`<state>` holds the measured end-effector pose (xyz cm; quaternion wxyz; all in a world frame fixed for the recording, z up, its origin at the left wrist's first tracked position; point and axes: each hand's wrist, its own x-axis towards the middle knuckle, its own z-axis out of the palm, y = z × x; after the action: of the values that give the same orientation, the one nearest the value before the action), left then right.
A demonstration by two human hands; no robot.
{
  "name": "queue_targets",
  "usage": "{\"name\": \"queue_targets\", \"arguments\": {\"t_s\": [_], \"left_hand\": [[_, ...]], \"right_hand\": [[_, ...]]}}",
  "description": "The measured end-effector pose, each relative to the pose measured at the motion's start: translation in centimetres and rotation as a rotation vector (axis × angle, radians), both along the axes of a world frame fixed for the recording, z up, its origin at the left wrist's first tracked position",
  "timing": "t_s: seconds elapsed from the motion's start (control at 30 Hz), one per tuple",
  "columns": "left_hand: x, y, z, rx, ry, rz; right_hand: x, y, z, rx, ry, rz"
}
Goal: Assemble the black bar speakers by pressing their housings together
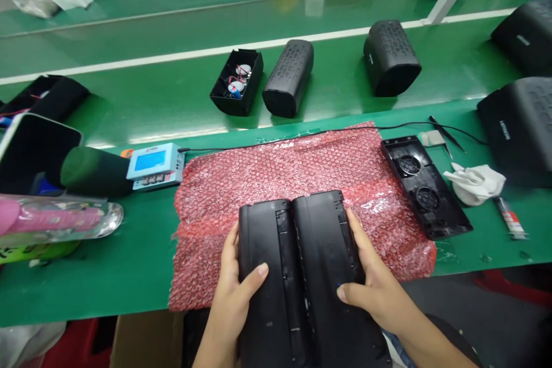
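Two black plastic speaker shells lie side by side at the near edge of the red bubble wrap (276,169). My left hand (235,284) grips the left shell (265,276), thumb across its top. The right shell (325,264) is held by my right hand (371,284), whose thumb presses on its surface and whose fingers run along its right side. The two shells touch along their inner edges.
A black panel with two fan-like openings (425,187) lies right of the wrap, beside a white cloth (476,181) and a small tube (509,218). A blue meter (155,165) sits to the left. Speakers (288,77) and an open housing (237,81) rest on the green belt (172,92).
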<state>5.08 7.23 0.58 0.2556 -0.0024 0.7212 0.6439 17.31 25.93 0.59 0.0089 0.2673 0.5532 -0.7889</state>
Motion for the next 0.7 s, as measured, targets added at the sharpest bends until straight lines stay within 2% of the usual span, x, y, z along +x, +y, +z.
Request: {"name": "queue_targets", "arguments": {"t_s": [0.17, 0.37, 0.7], "left_hand": [[0.1, -0.2, -0.2, -0.024, 0.023, 0.000], [0.2, -0.5, -0.9, -0.082, 0.171, 0.018], [0.1, -0.7, -3.0, -0.023, 0.249, 0.102]], "right_hand": [[-0.1, -0.1, 0.0, 0.000, 0.014, -0.006], [-0.1, -0.4, 0.1, -0.019, 0.032, 0.010], [0.5, -0.4, -4.3, 0.153, 0.125, -0.002]]}}
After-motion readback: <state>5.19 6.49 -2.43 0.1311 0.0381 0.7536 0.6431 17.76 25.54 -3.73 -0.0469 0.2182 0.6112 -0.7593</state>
